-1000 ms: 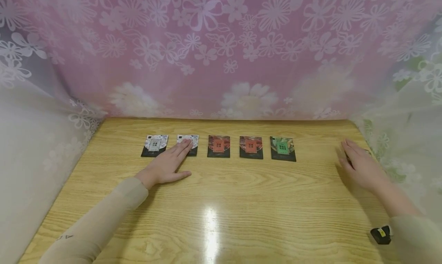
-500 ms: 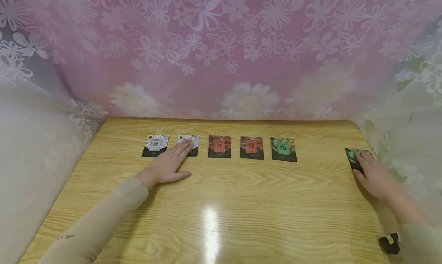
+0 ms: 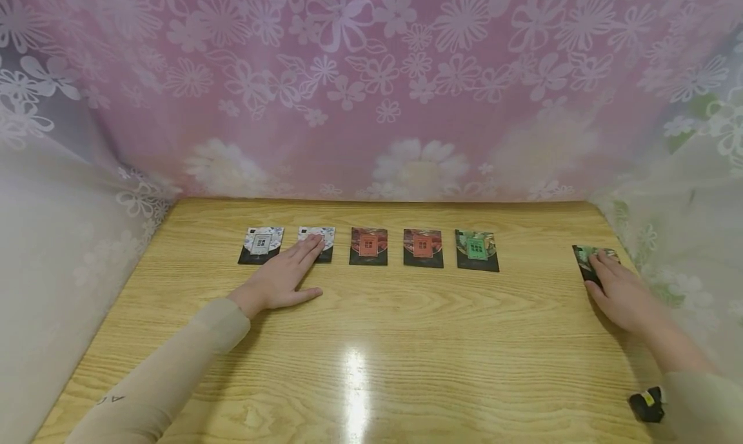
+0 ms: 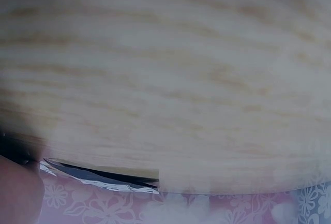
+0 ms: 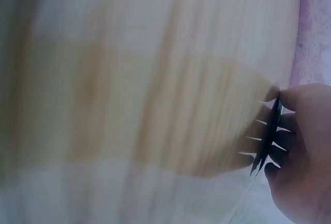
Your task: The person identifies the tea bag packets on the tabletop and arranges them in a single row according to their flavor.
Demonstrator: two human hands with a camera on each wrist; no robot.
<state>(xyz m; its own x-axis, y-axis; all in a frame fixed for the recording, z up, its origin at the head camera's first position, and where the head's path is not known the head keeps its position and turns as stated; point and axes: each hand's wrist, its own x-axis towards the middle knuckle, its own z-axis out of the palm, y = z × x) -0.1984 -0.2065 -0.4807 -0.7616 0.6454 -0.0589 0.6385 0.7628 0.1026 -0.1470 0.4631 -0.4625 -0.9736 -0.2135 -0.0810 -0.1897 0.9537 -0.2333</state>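
In the head view, my left hand [image 3: 278,279] lies with straight fingers over a black-and-white sachet [image 3: 324,250], covering part of it. Left of it is a matching black-and-white sachet [image 3: 261,245]. At the table's right side, my right hand [image 3: 624,295] rests its extended fingers on a green-and-black sachet [image 3: 585,263], hiding much of it. In the right wrist view, fingertips touch this dark sachet [image 5: 270,136], seen edge-on. Between the hands lie two red-and-black sachets, a left one [image 3: 368,246] and a right one [image 3: 422,248], then another green-and-black sachet [image 3: 476,250].
The wooden table [image 3: 371,321] meets a pink floral curtain [image 3: 371,108] at the back and pale floral sheeting [image 3: 691,237] at the right. A small black object [image 3: 647,404] with a yellow mark shows beside the right sleeve.
My right hand has shifted right and nearer, uncovering part of the green-and-black sachet, then slid slightly left with it over the last half second. My left hand has stayed put.
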